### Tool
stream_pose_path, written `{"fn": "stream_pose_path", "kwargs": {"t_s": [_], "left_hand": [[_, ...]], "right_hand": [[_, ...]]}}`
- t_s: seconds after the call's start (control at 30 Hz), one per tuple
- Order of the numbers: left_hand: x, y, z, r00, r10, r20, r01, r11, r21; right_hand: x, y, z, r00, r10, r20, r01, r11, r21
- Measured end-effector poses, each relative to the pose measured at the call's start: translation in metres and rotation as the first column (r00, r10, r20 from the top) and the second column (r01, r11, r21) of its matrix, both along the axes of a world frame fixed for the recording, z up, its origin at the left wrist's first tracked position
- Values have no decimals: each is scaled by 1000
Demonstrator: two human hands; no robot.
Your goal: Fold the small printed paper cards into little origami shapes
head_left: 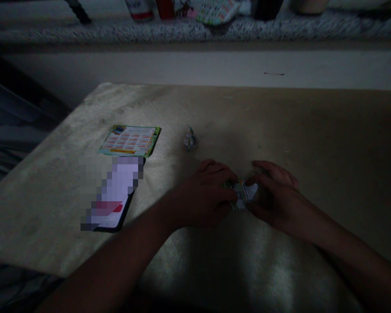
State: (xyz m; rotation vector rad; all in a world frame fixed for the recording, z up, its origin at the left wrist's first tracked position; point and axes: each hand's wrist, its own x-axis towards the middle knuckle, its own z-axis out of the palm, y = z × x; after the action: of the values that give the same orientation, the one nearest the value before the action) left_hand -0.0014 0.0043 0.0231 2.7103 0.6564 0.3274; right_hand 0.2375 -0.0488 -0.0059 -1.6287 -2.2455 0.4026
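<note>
A small printed piece of paper [243,195], greenish with a white patch of fine text, lies between my two hands low over the table. My left hand [207,193] is closed on its left side, with the fingers hiding that part. From the other side, my right hand [276,195] pinches the right edge with thumb and forefinger, its other fingers curled loosely behind. Whether the paper is folded I cannot tell in this dim light. Beyond my left hand sits a small crumpled ball of printed paper [190,140].
A calendar card [130,141] lies on the table [329,143] at the left, and a phone [117,191] with a lit, pixelated screen is just in front of it. Against the wall behind runs a speckled stone sill [182,34] bearing a blister pack [217,11] and several containers.
</note>
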Motion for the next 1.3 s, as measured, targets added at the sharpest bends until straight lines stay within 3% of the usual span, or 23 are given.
{"fn": "stream_pose_path", "kwargs": {"t_s": [0.23, 0.5, 0.73, 1.3], "left_hand": [[5, 0, -3, 999, 27, 39, -25, 998, -59], [21, -9, -20, 958, 287, 15, -286, 956, -63], [31, -15, -18, 906, 421, -39, -423, 903, -71], [33, -22, -27, 888, 460, -5, -460, 888, -8]], "right_hand": [[0, 0, -1, 1000, 2, 5, -2, 1000, -4], [-1, 0, 0, 1000, -8, 8, 8, 1000, -14], [0, -1, 1, 1000, 0, 19, 0, 1000, -7], [1, -1, -1, 1000, 6, 12, -6, 1000, -4]]}}
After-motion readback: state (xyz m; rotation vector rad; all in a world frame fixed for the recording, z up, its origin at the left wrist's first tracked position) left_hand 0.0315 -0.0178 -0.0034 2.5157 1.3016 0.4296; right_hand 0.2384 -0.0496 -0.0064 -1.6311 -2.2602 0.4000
